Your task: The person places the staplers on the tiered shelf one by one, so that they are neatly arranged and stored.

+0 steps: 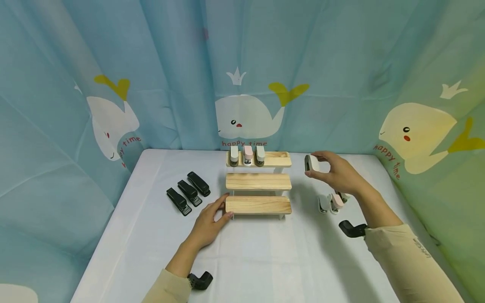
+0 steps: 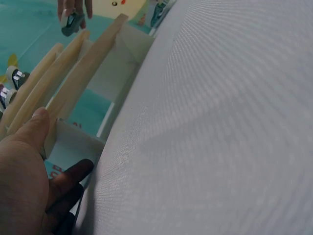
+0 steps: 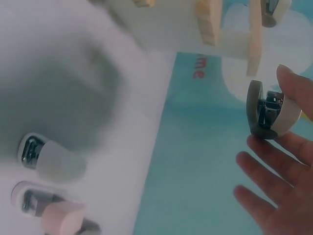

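Beige sleeves (image 1: 409, 261) reach in from the bottom edge, nearest the camera, with a black device (image 1: 201, 280) at each wrist. From the left, three black staplers (image 1: 189, 192) lie slanted, side by side, on the white desk (image 1: 242, 261). Just right of them, the left hand (image 1: 206, 223) grips the left end of a wooden stand (image 1: 258, 181) at its lowest tier (image 1: 261, 205), thumb and fingers around the edge. Pale planks on white supports form three steps; on the left part of the top tier (image 1: 278, 159) small staplers stand in a row — a first white stapler (image 1: 233, 154), a pink stapler (image 1: 248, 152) and a second white stapler (image 1: 259, 154). Farther right, past the stand's end and raised off the desk, the right hand (image 1: 337, 170) pinches a held white stapler (image 1: 313, 164) between thumb and fingers; the right wrist view shows its grey base and metal works, with other fingers spread out. Below that hand, close together on the desk, sit a spare white stapler (image 1: 323, 203), a spare pink stapler (image 1: 336, 203) and another stapler (image 1: 344, 196) — this last partly hidden behind the wrist. Behind it all hangs a blue curtain (image 1: 174, 84) printed with whales.
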### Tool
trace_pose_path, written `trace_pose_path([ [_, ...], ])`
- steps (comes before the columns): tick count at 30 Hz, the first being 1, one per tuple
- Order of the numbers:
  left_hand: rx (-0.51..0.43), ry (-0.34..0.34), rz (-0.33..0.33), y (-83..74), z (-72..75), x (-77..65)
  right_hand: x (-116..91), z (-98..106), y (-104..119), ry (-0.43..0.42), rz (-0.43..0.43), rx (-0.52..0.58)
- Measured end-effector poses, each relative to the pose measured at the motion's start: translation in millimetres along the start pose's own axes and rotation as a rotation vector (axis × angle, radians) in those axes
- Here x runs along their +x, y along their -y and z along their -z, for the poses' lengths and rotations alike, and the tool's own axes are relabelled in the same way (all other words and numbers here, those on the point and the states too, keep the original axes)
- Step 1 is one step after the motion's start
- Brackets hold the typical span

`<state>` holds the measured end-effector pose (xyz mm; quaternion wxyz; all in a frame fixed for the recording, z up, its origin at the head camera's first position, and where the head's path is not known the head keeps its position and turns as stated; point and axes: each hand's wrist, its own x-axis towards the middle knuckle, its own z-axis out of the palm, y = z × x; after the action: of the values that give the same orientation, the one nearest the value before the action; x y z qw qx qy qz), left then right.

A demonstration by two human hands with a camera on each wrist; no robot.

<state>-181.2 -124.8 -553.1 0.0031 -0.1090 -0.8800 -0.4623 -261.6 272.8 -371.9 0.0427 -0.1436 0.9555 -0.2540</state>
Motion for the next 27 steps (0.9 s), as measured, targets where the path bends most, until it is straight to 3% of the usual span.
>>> trace_pose_path([
  [27,-0.018,-0.011,-0.024,-0.8,-0.2,-1.6,15.4,-9.6,23.0,-0.029,0.105,0.072],
])
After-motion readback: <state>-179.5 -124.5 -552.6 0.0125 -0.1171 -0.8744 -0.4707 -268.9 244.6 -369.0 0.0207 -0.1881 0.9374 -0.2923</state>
